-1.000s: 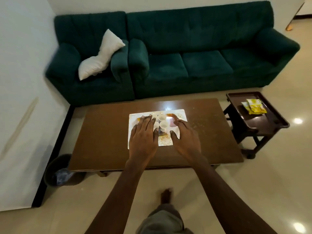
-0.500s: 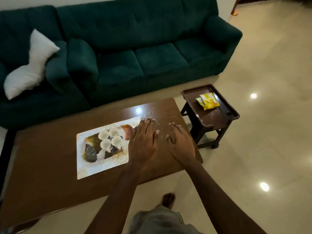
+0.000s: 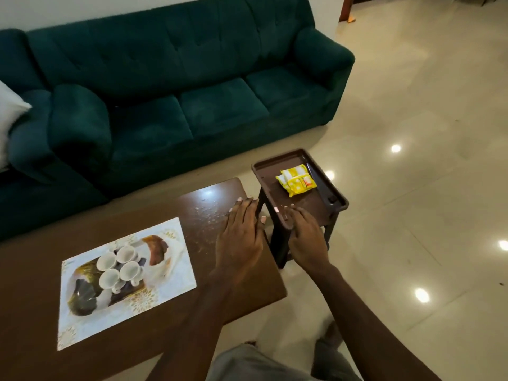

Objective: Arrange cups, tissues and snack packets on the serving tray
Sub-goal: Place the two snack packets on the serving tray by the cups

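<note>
Four white cups (image 3: 130, 270), mouths up, bunched close together near the middle of the white patterned tray (image 3: 123, 317). Tray flat on the left part of a dark wooden coffee table (image 3: 33, 270), well apart from both hands. Yellow snack packets (image 3: 297, 180) in a small overlapping pile on a brown tray (image 3: 268, 174), toward its far right side. Brown tray atop a dark stool (image 3: 280, 243) just beside the table's right end.

Left hand (image 3: 239, 240) palm down over the table's right end, fingers straight and pressed together, gripping nothing. Contact with the tabletop: cannot tell. Right hand (image 3: 308, 243) palm down at the near rim of the brown tray, fingers straight and slightly spread, fingertips on or just above that rim; cannot tell which. Holding nothing.

Pale crumbs (image 3: 206, 215) scattered on the tabletop between the white tray and the left hand. Behind the table, a dark green sofa (image 3: 192, 78), with a white cushion (image 3: 8, 111) at the left edge of view. Glossy beige floor tiles (image 3: 412, 105) around, dotted with reflected lights.
</note>
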